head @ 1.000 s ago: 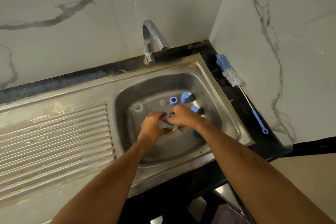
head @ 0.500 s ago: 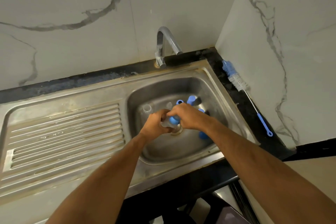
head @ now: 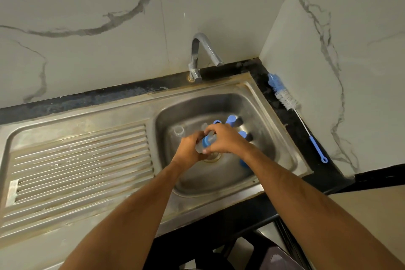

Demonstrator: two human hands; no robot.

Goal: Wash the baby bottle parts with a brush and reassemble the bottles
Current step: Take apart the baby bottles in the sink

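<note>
Over the drain of the steel sink basin [head: 271, 138], my left hand [head: 189, 148] grips a clear baby bottle [head: 200, 149]. My right hand [head: 223, 138] closes on the blue collar with its nipple [head: 207, 140] at the bottle's top. Behind my hands lie a blue ring [head: 217, 121] and a blue cap [head: 230, 120]; another blue cap [head: 242, 134] shows past my right wrist. A blue part [head: 243, 163] lies under my right forearm. A clear bottle part [head: 179, 131] stands at the basin's left. The bottle brush [head: 287, 101] rests on the black counter at right.
A chrome tap [head: 197, 55] rises behind the basin. The ribbed steel drainboard [head: 79, 160] stretches to the left. Marble walls close the back and the right side. Dark space and a dark object [head: 282, 258] lie below the counter's front edge.
The view has shifted, so the sink sits further right and lower. My hands stay over the drain, and the blue collar is now more visible between them.
</note>
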